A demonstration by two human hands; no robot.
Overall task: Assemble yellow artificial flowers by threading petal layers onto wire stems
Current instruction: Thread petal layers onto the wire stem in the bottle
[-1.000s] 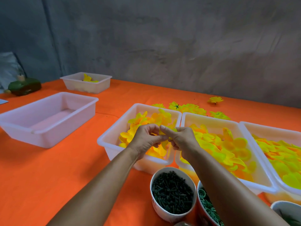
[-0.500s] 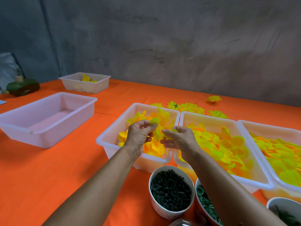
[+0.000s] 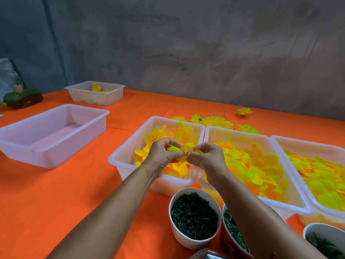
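Both hands meet above the white plastic tray of yellow fabric petals [image 3: 128, 146]: the left hand [image 3: 162, 156] and the right hand [image 3: 207, 157] have their fingers curled, each pinching an edge of the same small yellow-green petal layer [image 3: 183, 147] held between them just over the pile.

Under it all lies the orange cloth-covered surface [image 3: 65, 193]. On its left stands a large empty translucent white tray [image 3: 18, 144], with a smaller white tray holding a few yellow flowers [image 3: 112, 94] farther back. Right of the petal tray, touching it, sits a second white tray of yellow-green round petals [image 3: 296, 200], and beside that a third white tray of yellow and orange petals [image 3: 280, 144]. Near the forearms stand a white round cup of dark green stem pieces [image 3: 175, 234] and, just beside it, a red cup of pale green rings [image 3: 225, 238]. Finished yellow flowers [image 3: 214, 121] lie loose behind the trays, and one single yellow flower [image 3: 243, 111] sits apart from them.
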